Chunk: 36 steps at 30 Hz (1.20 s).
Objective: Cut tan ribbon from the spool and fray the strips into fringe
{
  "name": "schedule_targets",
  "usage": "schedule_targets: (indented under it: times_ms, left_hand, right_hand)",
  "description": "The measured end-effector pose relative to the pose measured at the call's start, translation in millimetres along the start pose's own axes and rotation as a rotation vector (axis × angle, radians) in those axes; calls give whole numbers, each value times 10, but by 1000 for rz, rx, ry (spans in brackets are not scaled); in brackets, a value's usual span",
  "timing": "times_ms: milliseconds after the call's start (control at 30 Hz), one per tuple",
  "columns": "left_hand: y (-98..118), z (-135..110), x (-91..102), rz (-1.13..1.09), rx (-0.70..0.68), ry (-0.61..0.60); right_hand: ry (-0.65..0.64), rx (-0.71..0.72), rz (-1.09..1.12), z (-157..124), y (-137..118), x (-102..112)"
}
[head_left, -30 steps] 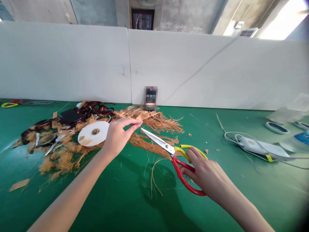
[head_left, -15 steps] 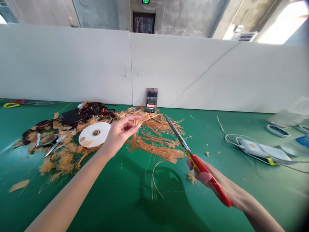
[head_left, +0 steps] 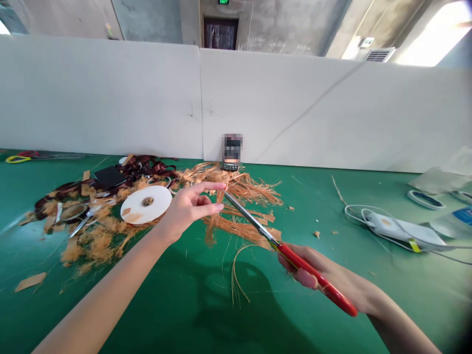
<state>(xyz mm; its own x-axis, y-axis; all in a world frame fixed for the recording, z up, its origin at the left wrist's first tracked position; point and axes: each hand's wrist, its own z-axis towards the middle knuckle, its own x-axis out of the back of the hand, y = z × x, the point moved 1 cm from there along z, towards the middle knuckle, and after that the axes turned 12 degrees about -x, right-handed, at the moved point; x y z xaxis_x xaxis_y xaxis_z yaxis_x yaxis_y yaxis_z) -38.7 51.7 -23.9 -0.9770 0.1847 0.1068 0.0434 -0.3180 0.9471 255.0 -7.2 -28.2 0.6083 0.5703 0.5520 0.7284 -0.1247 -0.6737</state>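
Green tabletop (head_left: 405,285) holds a frayed orange fibre heap (head_left: 239,228); the left hand (head_left: 188,209), fingers parted, sits at its edge, the right hand (head_left: 313,270) clamping red-handled scissors (head_left: 250,221) among the strands.

scissors (head_left: 250,219) — polished steel blades, glossy red plastic

My view: red-handled steel scissors (head_left: 295,260) w/ R hand (head_left: 313,268) wrapped round the grips, blades almost closed, tips angled up-left into a frayed tangle of orange-brown fibre strands (head_left: 239,223). Tips sit just beside L hand (head_left: 188,209), its L fingers (head_left: 210,187) spread, at the tangle's near edge; can't tell if they pinch any strands. Tangle lies loose on the green counter (head_left: 147,305).
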Motion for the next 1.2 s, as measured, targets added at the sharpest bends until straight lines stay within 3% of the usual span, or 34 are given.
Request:
schedule_targets:
  times_ms: [133, 367, 833, 1000, 1200]
  left_hand:
    - [-5, -17, -12, -2, 9, -13]
    - [26, -3, -58, -97, -40, -11]
    - [57, -21, -1, -78, -28, 22]
    - [82, -49, 46, -88, -31, 55]
    - [22, -84, 87, -164, 84, 127]
  right_hand:
    - [-138, -146, 61, 8, -31, -8]
    - [-151, -163, 145, 40, -69, -47]
    - [-98, -128, 162, 106, -118, -81]
    - [-89, -15, 101, 160, -218, -79]
    - [56, -23, 13, 312, -331, -113]
